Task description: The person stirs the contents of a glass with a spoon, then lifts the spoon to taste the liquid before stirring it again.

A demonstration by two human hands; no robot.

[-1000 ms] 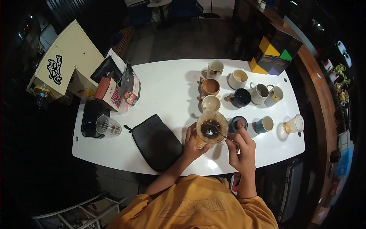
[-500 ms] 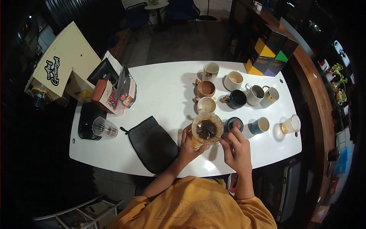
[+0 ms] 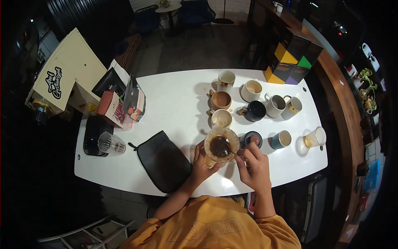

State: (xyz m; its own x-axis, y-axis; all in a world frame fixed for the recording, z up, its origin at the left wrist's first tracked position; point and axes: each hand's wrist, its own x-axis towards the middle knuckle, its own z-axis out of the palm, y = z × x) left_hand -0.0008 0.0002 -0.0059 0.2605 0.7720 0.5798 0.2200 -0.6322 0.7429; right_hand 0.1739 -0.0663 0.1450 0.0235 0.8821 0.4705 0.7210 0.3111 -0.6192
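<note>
A filter cone with a paper filter and dark wet coffee (image 3: 220, 146) sits on top of a clear vessel, near the front of the white table. My left hand (image 3: 203, 166) is wrapped round the vessel just below the cone. At the cone's right rim, my right hand (image 3: 253, 166) is closed in a pinch; what it holds, if anything, is too small to make out. Behind the cone stands a cream mug (image 3: 222, 118), and to its right a dark round cup (image 3: 251, 139) shows beyond my right fingers.
Several mugs stand behind, among them a brown one (image 3: 221, 100) and a black one (image 3: 254, 111). A blue cup (image 3: 281, 140) and a glass (image 3: 315, 137) are at right. Left are a black pouch (image 3: 163, 162), a clear cup (image 3: 112, 143) and coffee bags (image 3: 134, 99).
The view has shifted slightly, so the table items appear a little lower and to the left. Both hands remain at the cone, and the liquid in it looks lower.
</note>
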